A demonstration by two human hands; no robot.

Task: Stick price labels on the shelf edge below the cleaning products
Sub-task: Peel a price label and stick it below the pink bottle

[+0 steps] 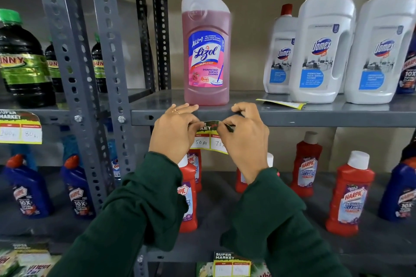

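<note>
A yellow and green price label with handwritten prices hangs against the grey shelf edge, directly below a pink Lizol bottle. My left hand pinches the label's upper left corner, fingertips resting on the shelf lip. My right hand pinches its upper right corner. Both sleeves are dark green. The label's top strip is partly hidden by my fingers.
Another loose label lies flat on the shelf by several white Domex bottles. A stuck label sits on the left rack below dark Sunny bottles. Red and blue Harpic bottles fill the lower shelf; a further label hangs below.
</note>
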